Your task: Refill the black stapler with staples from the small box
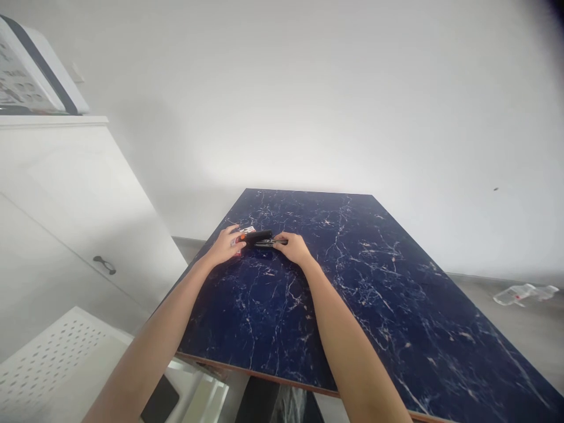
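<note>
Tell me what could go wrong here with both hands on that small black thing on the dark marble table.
The small black tool sits near the left edge of the dark blue marble-patterned table; a push from the left hand might send it off. The right hand pinches its thin metal end, which could nip a finger. The small red and white card beneath might slide.

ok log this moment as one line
left hand: on small black stapler-like tool | right hand: at its metal end | surface: dark blue marbled tabletop
</note>
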Motion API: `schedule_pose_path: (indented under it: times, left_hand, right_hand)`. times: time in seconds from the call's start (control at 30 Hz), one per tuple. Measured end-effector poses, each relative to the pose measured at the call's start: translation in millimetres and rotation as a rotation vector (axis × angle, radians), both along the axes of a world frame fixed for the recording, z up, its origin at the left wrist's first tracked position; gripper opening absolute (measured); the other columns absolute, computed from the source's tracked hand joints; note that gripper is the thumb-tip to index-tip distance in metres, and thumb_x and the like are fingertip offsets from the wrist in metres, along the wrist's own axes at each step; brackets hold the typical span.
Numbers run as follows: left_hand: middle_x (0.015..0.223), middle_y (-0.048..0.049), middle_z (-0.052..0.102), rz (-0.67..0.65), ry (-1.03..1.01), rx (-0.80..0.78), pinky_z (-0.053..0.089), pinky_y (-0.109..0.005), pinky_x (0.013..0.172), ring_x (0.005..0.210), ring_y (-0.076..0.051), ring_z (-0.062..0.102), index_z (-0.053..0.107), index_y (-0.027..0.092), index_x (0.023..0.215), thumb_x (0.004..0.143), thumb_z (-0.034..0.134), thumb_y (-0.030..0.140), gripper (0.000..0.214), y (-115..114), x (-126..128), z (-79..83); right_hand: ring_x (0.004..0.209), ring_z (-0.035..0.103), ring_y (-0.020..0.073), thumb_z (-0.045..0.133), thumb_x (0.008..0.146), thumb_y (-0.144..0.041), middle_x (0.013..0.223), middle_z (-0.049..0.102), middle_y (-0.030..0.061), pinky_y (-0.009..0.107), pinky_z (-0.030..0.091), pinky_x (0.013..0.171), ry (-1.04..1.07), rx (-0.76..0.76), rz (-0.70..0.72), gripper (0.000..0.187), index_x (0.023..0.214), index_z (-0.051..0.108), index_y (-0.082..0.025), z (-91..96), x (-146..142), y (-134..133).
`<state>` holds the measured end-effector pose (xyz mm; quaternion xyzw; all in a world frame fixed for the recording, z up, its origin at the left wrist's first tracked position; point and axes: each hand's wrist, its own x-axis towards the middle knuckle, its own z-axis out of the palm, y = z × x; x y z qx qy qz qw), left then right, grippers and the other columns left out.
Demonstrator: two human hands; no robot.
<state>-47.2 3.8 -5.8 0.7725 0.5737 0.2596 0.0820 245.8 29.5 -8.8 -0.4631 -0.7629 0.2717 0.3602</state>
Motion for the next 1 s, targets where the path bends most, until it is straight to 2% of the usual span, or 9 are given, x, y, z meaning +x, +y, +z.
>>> schedule_pose_path:
  times: [0.17, 0.27, 0.37, 0.47, 0.53, 0.63, 0.7, 0.83, 1.0]
  left_hand:
    - [0.152, -0.0127, 0.044, 0.011, -0.07, -0.035, 0.028, -0.05, 0.122, 0.144, -0.033, 0.039, 0.061, 0.022, 0.135, 0.093, 0.053, 0.049, 0.051, 1, 5, -3.2]
    - [0.152, -0.0136, 0.045, 0.009, -0.075, -0.046, 0.027, -0.05, 0.122, 0.144, -0.032, 0.039, 0.059, 0.021, 0.137, 0.094, 0.051, 0.047, 0.051, 2, 6, -4.5]
    - [0.153, -0.0147, 0.042, 0.012, -0.06, -0.066, 0.025, -0.048, 0.123, 0.145, -0.032, 0.037, 0.057, 0.019, 0.14, 0.094, 0.049, 0.046, 0.054, 1, 8, -3.5]
    - [0.153, -0.0147, 0.043, 0.013, -0.06, -0.076, 0.025, -0.048, 0.123, 0.145, -0.032, 0.037, 0.056, 0.02, 0.14, 0.094, 0.049, 0.047, 0.053, 0, 10, -1.5]
    - [0.152, -0.0149, 0.044, 0.012, -0.066, -0.078, 0.027, -0.049, 0.122, 0.145, -0.032, 0.037, 0.058, 0.02, 0.136, 0.094, 0.051, 0.048, 0.051, -1, 11, 0.0]
    - [0.151, -0.016, 0.043, 0.021, -0.069, -0.079, 0.028, -0.051, 0.121, 0.145, -0.034, 0.036, 0.064, 0.019, 0.124, 0.092, 0.054, 0.048, 0.045, -3, 12, 2.8]
    - [0.152, -0.0166, 0.041, 0.035, -0.073, -0.085, 0.028, -0.051, 0.121, 0.147, -0.035, 0.035, 0.066, 0.019, 0.118, 0.091, 0.056, 0.049, 0.042, -4, 14, 5.2]
    - [0.153, -0.0171, 0.039, 0.045, -0.08, -0.103, 0.028, -0.051, 0.121, 0.148, -0.036, 0.033, 0.065, 0.018, 0.118, 0.091, 0.057, 0.048, 0.041, -7, 17, 8.6]
    - [0.148, -0.0155, 0.044, 0.04, -0.079, -0.074, 0.03, -0.048, 0.121, 0.144, -0.035, 0.039, 0.064, 0.018, 0.12, 0.089, 0.059, 0.045, 0.041, -6, 19, 8.0]
  right_hand:
    - [0.104, 0.062, 0.0233, 0.058, 0.09, -0.019, 0.108, 0.071, 0.0044, 0.035, 0.045, 0.097, -0.176, 0.146, 0.036, 0.023, 0.106, 0.074, -0.026, 1.0, 10, -5]
    - [0.102, 0.059, 0.0246, 0.054, 0.088, -0.016, 0.103, 0.068, 0.0071, 0.034, 0.045, 0.091, -0.288, 0.216, 0.018, 0.027, 0.108, 0.07, -0.023, 1.0, 4, -9]
    - [0.094, 0.058, 0.0249, 0.057, 0.084, -0.019, 0.098, 0.068, 0.0063, 0.033, 0.045, 0.085, -0.277, 0.221, -0.017, 0.024, 0.105, 0.066, -0.023, 1.9, -1, -11]
    - [0.082, 0.061, 0.0223, 0.056, 0.084, -0.023, 0.091, 0.068, 0.0037, 0.032, 0.046, 0.079, -0.172, 0.161, -0.085, 0.022, 0.105, 0.063, -0.023, 2.5, 1, -8]
    - [0.08, 0.064, 0.0208, 0.049, 0.089, -0.023, 0.091, 0.07, 0.0032, 0.031, 0.047, 0.078, -0.046, 0.066, -0.207, 0.022, 0.108, 0.061, -0.023, 2.2, 5, -5]
    - [0.089, 0.068, 0.0211, 0.035, 0.094, -0.017, 0.103, 0.072, 0.0076, 0.032, 0.049, 0.082, 0.065, -0.074, -0.431, 0.036, 0.121, 0.058, -0.021, 1.7, 12, -2]
    - [0.094, 0.068, 0.0247, 0.032, 0.093, -0.014, 0.106, 0.072, 0.0128, 0.036, 0.05, 0.083, 0.052, -0.127, -0.508, 0.042, 0.126, 0.058, -0.017, 2.4, 14, -1]
    - [0.104, 0.067, 0.0332, 0.044, 0.088, -0.013, 0.11, 0.071, 0.0193, 0.043, 0.047, 0.094, -0.026, -0.151, -0.462, 0.038, 0.117, 0.068, -0.014, 6.0, 2, -5]
    - [0.109, 0.065, 0.0331, 0.052, 0.083, -0.01, 0.11, 0.072, 0.0167, 0.043, 0.043, 0.102, -0.035, -0.164, -0.299, 0.035, 0.11, 0.073, -0.015, 8.0, -37, -18]
